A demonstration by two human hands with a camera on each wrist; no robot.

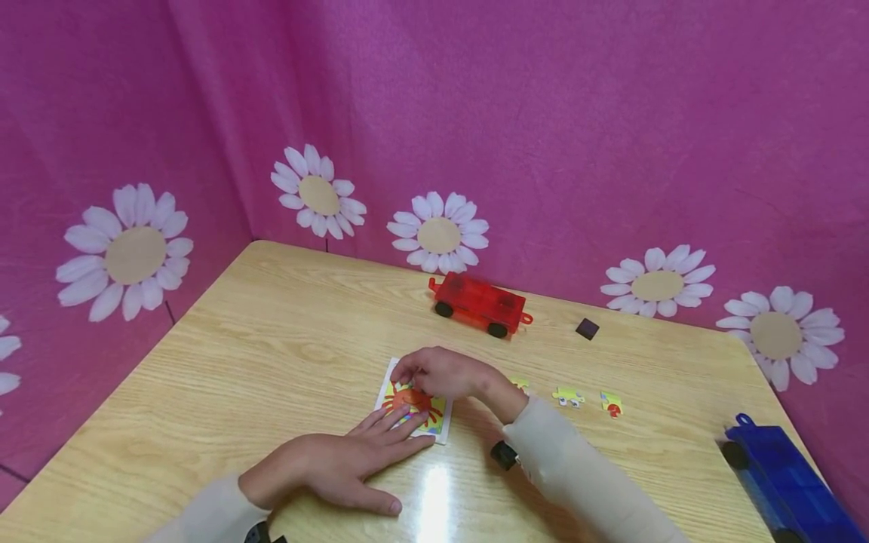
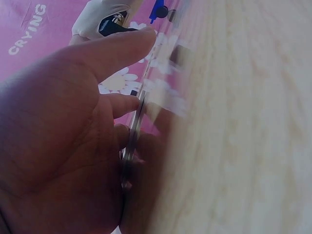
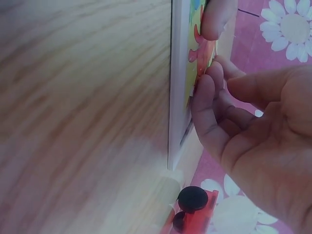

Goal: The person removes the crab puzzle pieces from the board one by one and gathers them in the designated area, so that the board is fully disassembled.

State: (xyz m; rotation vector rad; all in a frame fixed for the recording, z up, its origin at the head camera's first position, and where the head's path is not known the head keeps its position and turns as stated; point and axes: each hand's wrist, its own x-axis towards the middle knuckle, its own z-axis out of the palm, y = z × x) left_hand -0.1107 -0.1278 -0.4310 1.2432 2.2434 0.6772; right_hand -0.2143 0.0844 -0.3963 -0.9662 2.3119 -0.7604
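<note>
A small white-framed jigsaw puzzle [image 1: 441, 426] with a red crab on yellow lies on the table. My left hand [image 1: 360, 464] lies palm down with straight fingers, its fingertips on the near part of the puzzle. Over the far part, my right hand [image 1: 441, 371] bends its fingers. In the right wrist view, the fingertips of the right hand [image 3: 263, 112] touch the puzzle face [image 3: 192, 56], thumb close to them. Whether a piece is pinched there is hidden. Loose puzzle pieces [image 1: 568, 397] lie to the right, one partly behind the right forearm.
A red toy wagon [image 1: 478, 303] stands at the back of the wooden table [image 1: 271, 339]. Right of it lies a small dark square [image 1: 587, 329]. A blue toy wagon [image 1: 790, 483] stands at the right edge. Pink cloth with daisies [image 1: 516, 136] hangs behind.
</note>
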